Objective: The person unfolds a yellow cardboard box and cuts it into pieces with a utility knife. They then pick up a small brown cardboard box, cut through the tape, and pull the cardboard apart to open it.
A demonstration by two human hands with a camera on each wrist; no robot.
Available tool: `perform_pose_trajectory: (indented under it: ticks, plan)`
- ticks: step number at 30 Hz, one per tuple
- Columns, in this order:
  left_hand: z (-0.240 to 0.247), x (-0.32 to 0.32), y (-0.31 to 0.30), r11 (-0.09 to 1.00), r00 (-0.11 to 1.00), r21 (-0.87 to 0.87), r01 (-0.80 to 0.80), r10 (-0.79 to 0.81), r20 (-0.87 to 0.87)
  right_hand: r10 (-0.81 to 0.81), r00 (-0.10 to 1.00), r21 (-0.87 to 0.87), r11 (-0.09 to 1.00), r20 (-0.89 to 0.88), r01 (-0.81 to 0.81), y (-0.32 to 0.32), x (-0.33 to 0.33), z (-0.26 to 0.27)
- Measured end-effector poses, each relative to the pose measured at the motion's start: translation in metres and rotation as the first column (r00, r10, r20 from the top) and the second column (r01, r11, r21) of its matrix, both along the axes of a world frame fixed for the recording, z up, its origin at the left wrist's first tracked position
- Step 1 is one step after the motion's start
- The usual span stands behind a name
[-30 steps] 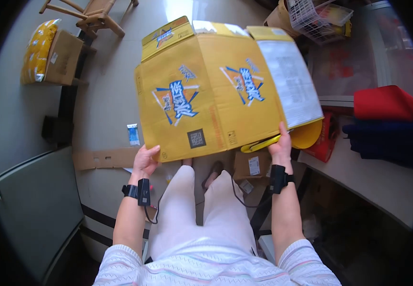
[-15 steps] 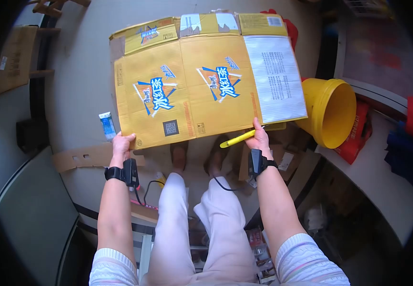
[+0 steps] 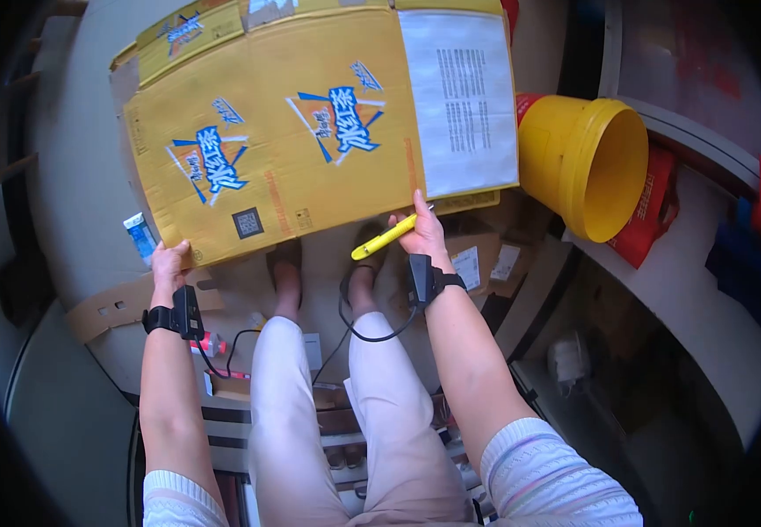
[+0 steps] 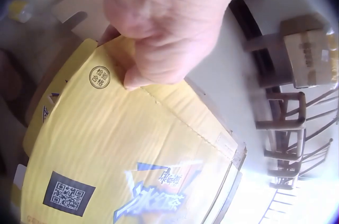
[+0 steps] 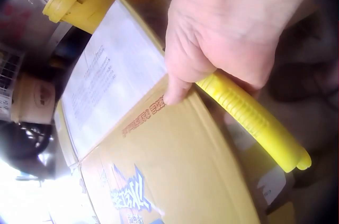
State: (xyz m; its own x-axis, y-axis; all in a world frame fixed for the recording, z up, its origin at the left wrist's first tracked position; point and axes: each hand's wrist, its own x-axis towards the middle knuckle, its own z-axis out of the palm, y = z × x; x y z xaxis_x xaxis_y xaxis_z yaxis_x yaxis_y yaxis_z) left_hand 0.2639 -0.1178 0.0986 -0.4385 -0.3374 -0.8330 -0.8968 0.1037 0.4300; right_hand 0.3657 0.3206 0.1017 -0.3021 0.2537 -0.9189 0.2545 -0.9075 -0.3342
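Note:
A flattened yellow cardboard box with blue-and-white lettering and one white panel is held up by its near edge. At its near left corner my left hand pinches the cardboard, thumb on top beside a round stamp, as the left wrist view shows. My right hand grips the same edge near the white panel, thumb pressed on the printed face. Tucked in that hand as well is a yellow utility knife, its ridged handle sticking out below the palm. The fingers under the cardboard are hidden.
A yellow bucket lies tipped on its side at the right, beside a red bag. Brown cardboard and a blue-and-white packet are on the floor at left. An opened carton sits near the feet.
Both hands have carried the flattened box left in the head view, and it now sits higher there as the view has shifted. Both hands keep their hold; more of the yellow bucket shows.

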Motion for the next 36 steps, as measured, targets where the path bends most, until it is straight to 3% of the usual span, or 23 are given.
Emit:
perform_pose_trajectory:
  ticks: [6, 8, 14, 16, 27, 28, 29, 31, 32, 33, 35, 36]
  plan:
    - [-0.007, 0.005, -0.006, 1.000, 0.999, -0.012, 0.000, 0.001, 0.045, -0.076, 0.996, 0.144, 0.987, 0.052, 0.068, 0.046, 0.027, 0.022]
    - [-0.003, 0.002, -0.005, 0.999, 0.999, -0.048, -0.011, 0.013, 0.053, -0.049, 0.993, 0.277, 0.961, 0.109, 0.017, 0.070, 0.025, 0.037]
    - [-0.002, -0.001, -0.012, 0.999, 0.999, -0.025, -0.019, 0.020, 0.046, 0.025, 0.988, 0.346, 0.935, 0.154, -0.078, 0.148, 0.007, 0.028]
    - [0.002, -0.003, -0.011, 0.999, 0.998, -0.048, -0.011, 0.014, 0.059, -0.007, 0.968, 0.365, 0.927, 0.250, -0.087, 0.146, -0.003, 0.033]
    - [0.016, -0.020, 0.008, 0.993, 0.995, -0.112, 0.026, -0.014, 0.102, 0.039, 0.950, 0.385, 0.908, 0.310, -0.162, 0.155, -0.001, 0.021]
    - [0.003, -0.017, 0.008, 0.850, 0.959, -0.454, 0.267, -0.283, 0.035, 0.043, 0.952, 0.390, 0.906, 0.304, -0.165, 0.157, 0.001, 0.018]
    - [-0.002, -0.020, 0.005, 0.535, 0.843, -0.744, 0.401, -0.533, 0.071, 0.044, 0.944, 0.378, 0.909, 0.328, -0.173, 0.159, 0.003, 0.015]
    - [0.052, -0.042, 0.073, 0.345, 0.520, -0.880, 0.326, -0.843, -0.138, 0.063, 0.942, 0.358, 0.915, 0.329, -0.186, 0.161, 0.008, 0.011]
    - [0.068, -0.054, 0.103, 0.318, 0.317, -0.904, 0.285, -0.921, -0.224, 0.062, 0.941, 0.370, 0.909, 0.333, -0.191, 0.160, 0.008, 0.010]
    - [0.087, -0.065, 0.140, 0.338, 0.274, -0.832, 0.440, -0.933, -0.234, 0.066, 0.942, 0.364, 0.911, 0.330, -0.192, 0.160, 0.007, 0.010]
    - [0.097, -0.076, 0.191, 0.090, 0.169, -0.819, 0.566, -0.986, 0.008, 0.071, 0.941, 0.357, 0.914, 0.331, -0.194, 0.160, 0.008, 0.009]
    - [0.086, -0.082, 0.205, 0.122, 0.210, -0.695, 0.709, -0.977, 0.043, 0.069, 0.941, 0.356, 0.914, 0.331, -0.192, 0.160, 0.006, 0.009]
